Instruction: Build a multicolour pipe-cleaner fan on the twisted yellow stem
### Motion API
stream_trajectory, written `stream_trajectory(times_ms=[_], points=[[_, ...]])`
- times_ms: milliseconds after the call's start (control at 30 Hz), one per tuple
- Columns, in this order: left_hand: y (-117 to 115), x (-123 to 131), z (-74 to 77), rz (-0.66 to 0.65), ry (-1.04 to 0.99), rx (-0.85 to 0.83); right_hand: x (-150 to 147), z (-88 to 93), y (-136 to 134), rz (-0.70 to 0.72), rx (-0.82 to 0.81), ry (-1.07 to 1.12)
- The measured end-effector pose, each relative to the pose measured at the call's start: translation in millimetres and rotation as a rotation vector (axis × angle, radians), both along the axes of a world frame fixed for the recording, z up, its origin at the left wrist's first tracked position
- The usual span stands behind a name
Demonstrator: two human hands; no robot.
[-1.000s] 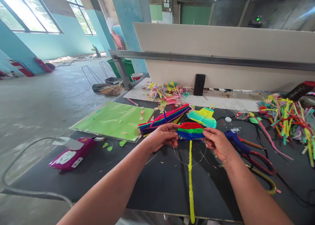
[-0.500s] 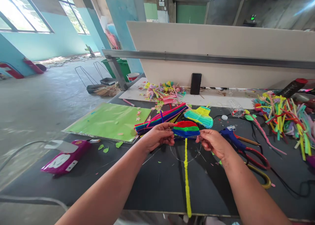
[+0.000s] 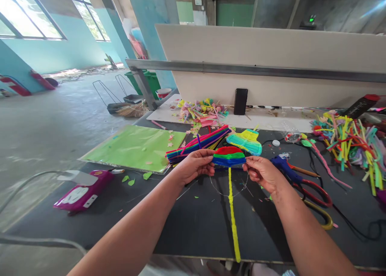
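Note:
Between my two hands is a small craft piece (image 3: 229, 157) of red, green and blue pipe cleaners laid side by side. My left hand (image 3: 197, 165) pinches its left end, and my right hand (image 3: 259, 170) pinches the right end. From its lower edge a yellow twisted pipe cleaner (image 3: 232, 211) hangs down toward the table's front edge. A thin, clear-looking loop of wire or thread droops below the piece between both hands. Just behind lie a bundle of coloured pipe cleaners (image 3: 193, 147) and a yellow and turquoise pipe-cleaner piece (image 3: 245, 142).
Scissors (image 3: 313, 191) and a blue-handled tool (image 3: 283, 167) lie to the right. A pipe-cleaner pile (image 3: 346, 141) stands beyond them. At left are a green sheet (image 3: 132, 147) in plastic and a purple corded device (image 3: 83, 191). A phone (image 3: 241, 101) leans against the back board (image 3: 271, 50).
The lower end of the yellow pipe cleaner has swung slightly to the right. Both hands keep the same grip, and the view has shifted a little.

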State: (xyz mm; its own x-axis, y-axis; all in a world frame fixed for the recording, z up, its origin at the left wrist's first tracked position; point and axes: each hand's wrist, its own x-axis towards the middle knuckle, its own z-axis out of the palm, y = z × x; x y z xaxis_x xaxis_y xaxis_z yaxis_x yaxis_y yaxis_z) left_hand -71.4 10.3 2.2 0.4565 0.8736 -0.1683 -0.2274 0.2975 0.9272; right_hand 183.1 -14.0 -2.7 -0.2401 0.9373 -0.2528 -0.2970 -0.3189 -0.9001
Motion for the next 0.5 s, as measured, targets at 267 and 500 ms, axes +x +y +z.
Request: stream_trajectory(times_ms=[267, 500], points=[[1.1, 1.1, -4.4, -0.002, -0.039, -0.026, 0.7, -3.7, 1.7, -0.002, -0.021, 0.015], [1.2, 0.6, -2.1, -0.029, -0.048, 0.001, -0.1, -2.4, 0.4, -0.025, -0.046, 0.043]])
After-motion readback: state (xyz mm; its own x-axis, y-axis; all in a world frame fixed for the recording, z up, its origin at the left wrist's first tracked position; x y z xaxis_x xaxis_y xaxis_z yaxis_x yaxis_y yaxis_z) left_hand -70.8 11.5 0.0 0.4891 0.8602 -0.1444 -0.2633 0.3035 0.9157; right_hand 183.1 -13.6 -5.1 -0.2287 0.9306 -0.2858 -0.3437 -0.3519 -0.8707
